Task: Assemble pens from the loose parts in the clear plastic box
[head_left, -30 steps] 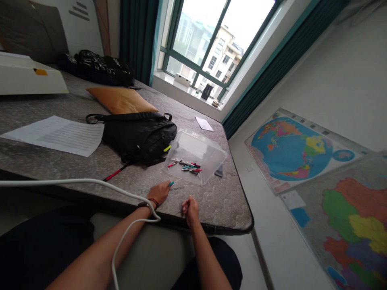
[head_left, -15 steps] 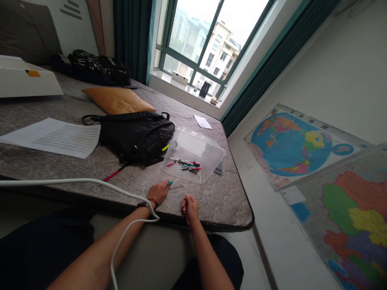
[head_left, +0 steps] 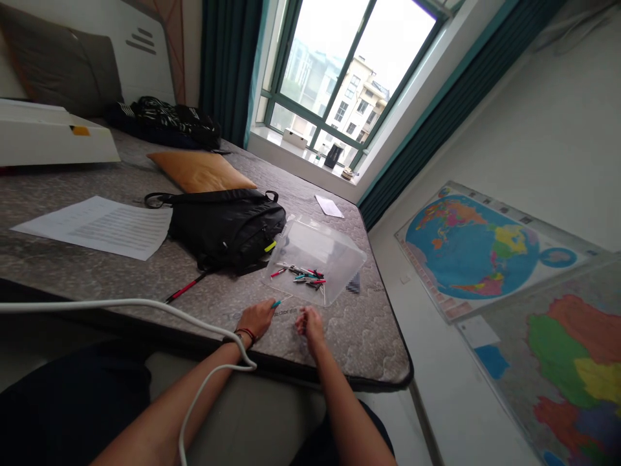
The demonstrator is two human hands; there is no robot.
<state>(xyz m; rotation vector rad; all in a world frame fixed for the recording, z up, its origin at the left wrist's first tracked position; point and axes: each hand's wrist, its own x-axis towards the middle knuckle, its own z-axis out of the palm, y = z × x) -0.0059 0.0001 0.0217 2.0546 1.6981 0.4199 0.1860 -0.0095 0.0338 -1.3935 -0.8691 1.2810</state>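
Note:
A slim teal-and-white pen (head_left: 276,303) points up and to the right from the fingers of my left hand (head_left: 256,319), which is closed on it over the near edge of the mattress. Just to its right is my right hand (head_left: 310,325), its fingers curled in. Whatever they may hold is hidden. Beyond both hands, a clear plastic box (head_left: 334,259) contains several red, teal, white and black pens (head_left: 308,277). The two hands are apart from each other.
A black backpack (head_left: 228,226) lies left of the box, with a red-and-black stick-like item (head_left: 185,288) before it. Printed paper (head_left: 104,226), a brown envelope (head_left: 204,171) and a white box (head_left: 53,136) are farther left. A white cable (head_left: 160,304) crosses over my left forearm.
My right hand has moved slightly forward, toward the box and the pen's tip. My left hand keeps hold of the pen. The camera view has shifted a little.

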